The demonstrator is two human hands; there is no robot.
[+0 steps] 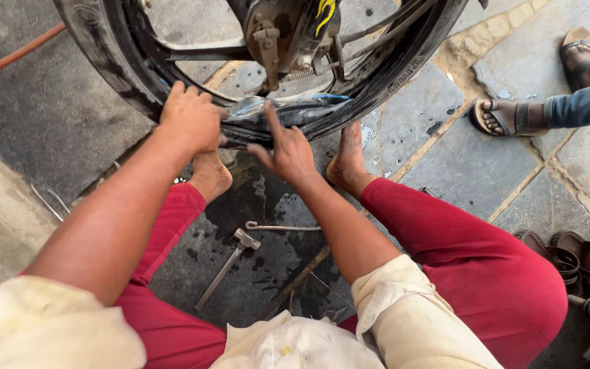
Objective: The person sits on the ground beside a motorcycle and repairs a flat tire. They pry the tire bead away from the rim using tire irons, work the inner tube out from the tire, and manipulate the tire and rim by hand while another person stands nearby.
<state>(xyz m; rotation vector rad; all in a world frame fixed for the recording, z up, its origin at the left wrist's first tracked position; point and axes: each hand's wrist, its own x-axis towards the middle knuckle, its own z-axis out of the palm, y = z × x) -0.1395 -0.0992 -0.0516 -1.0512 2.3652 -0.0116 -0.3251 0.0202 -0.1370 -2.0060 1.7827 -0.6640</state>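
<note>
I sit on the ground with my bare feet braced against the black rubber motorcycle tyre (404, 68), which stands upright on its dark spoked wheel just ahead of me; the feet seem to steady the wheel so that it does not roll while I work at its lowest part. My left hand (191, 117) lies curled over the tyre's edge, fingers closed down on the rubber and pressing it, holding the bead in place there. My right hand (288, 152) is mostly open, fingers spread and extended, its tips touching the glossy black inner tube (288, 113) that bulges, wet and shiny, out of the gap between tyre and rim; it grasps nothing, only pushes against the tube. On the wet grey stone floor (459, 171) between my legs lie a small steel hammer with a metal handle (230, 263) and a thin bent metal tyre lever (278, 226), both within easy reach of either hand. An orange hose (15, 55) runs off at the far left. To the right another person's sandalled foot (503, 117) rests on the stone, well apart from me.
</note>
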